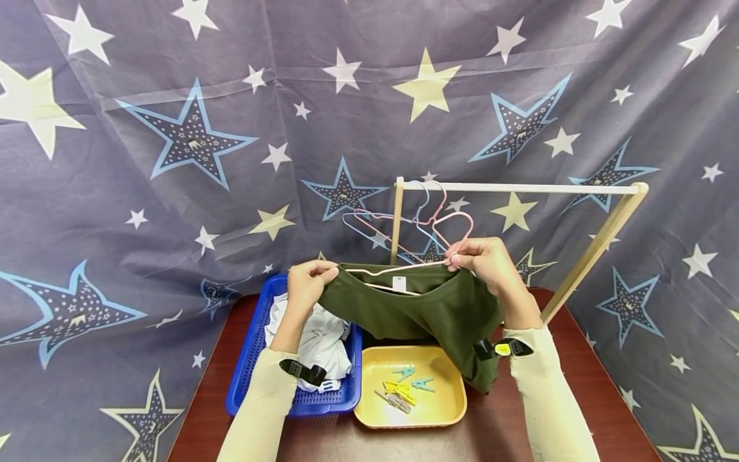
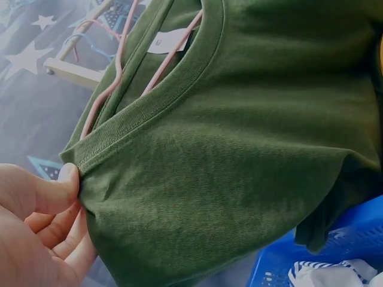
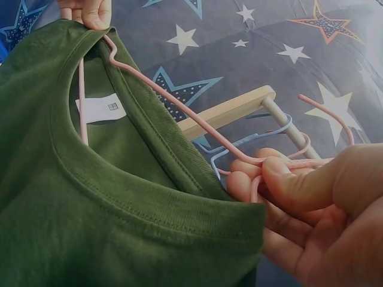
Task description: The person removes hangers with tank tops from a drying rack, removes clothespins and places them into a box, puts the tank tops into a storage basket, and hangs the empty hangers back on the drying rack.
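Observation:
A dark green T-shirt is held up by its neckline, with a pink hanger running through the neck opening. My left hand pinches the shirt's collar edge at the left shoulder, between thumb and fingers. At the other side my right hand grips the hanger just below its hook, beside the right end of the collar. Inside the back of the neck a white label shows. The hanger's lower part is hidden within the cloth.
Behind the shirt stands a rack with a white rail; a blue hanger and another pink one hang at its left end. A blue basket holds white clothes. Beside it, a yellow tray holds several clothespins.

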A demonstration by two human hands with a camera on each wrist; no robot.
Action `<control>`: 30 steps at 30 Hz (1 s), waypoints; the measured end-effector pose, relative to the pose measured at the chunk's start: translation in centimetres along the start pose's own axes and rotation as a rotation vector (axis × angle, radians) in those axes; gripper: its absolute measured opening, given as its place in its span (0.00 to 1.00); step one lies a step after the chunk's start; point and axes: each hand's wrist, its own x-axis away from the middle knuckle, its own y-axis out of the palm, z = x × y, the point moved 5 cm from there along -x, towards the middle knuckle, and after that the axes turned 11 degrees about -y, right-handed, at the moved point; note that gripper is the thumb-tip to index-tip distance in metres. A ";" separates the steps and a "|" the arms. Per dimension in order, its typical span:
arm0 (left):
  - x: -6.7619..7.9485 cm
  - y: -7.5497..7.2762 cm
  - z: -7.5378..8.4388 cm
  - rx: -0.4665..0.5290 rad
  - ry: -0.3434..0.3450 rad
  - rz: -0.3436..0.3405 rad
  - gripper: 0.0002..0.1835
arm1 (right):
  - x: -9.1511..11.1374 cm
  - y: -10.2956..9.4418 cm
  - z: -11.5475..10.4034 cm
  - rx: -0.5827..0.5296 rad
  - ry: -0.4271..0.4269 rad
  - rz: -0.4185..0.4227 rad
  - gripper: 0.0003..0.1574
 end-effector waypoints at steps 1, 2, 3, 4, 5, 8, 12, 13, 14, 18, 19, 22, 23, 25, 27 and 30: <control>0.0 0.0 -0.1 0.015 -0.018 -0.006 0.05 | 0.0 0.0 0.1 -0.009 0.004 0.009 0.08; 0.0 0.0 -0.2 0.026 -0.033 -0.012 0.06 | 0.0 -0.1 0.2 -0.014 0.006 0.017 0.07; 0.0 0.0 -0.4 0.035 -0.046 -0.016 0.06 | 0.0 -0.1 0.3 -0.019 0.009 0.025 0.07; -0.1 0.0 -0.5 0.041 -0.057 -0.020 0.06 | 0.1 -0.1 0.4 -0.022 0.007 0.028 0.07; -0.2 0.0 -0.6 0.049 -0.068 -0.026 0.07 | 0.1 -0.1 0.4 -0.023 0.008 0.035 0.07; -0.3 0.0 -0.9 0.076 -0.097 -0.037 0.08 | 0.1 -0.2 0.6 -0.024 0.008 0.049 0.07; -0.3 0.0 -1.1 0.116 -0.134 -0.061 0.10 | 0.1 -0.1 0.7 -0.036 0.007 0.056 0.05; -0.3 0.0 -1.2 0.125 -0.144 -0.067 0.11 | 0.1 0.0 0.7 -0.044 0.006 0.057 0.04; -0.3 0.0 -1.2 0.131 -0.153 -0.074 0.12 | 0.1 0.0 0.7 -0.049 0.006 0.056 0.03; -0.4 -0.1 -1.6 0.146 -0.200 -0.091 0.14 | 0.2 0.1 0.6 -0.068 0.006 0.061 0.03; -0.4 -0.1 -1.7 0.151 -0.214 -0.096 0.14 | 0.2 0.1 0.6 -0.069 0.006 0.061 0.03; -0.5 -0.1 -2.1 0.153 -0.243 -0.120 0.15 | 0.2 0.1 0.6 -0.069 0.004 0.066 0.02; -0.6 -0.1 -2.2 0.150 -0.248 -0.128 0.15 | 0.2 0.0 0.5 -0.063 0.002 0.067 0.02; -0.6 -0.1 -2.3 0.139 -0.256 -0.142 0.16 | 0.2 0.0 0.4 -0.059 -0.001 0.071 0.03; -0.6 -0.1 -2.4 0.128 -0.260 -0.145 0.16 | 0.3 -0.1 0.4 -0.061 -0.004 0.075 0.03; -0.5 -0.1 -2.5 0.117 -0.266 -0.142 0.17 | 0.3 0.0 0.4 -0.070 -0.001 0.069 0.03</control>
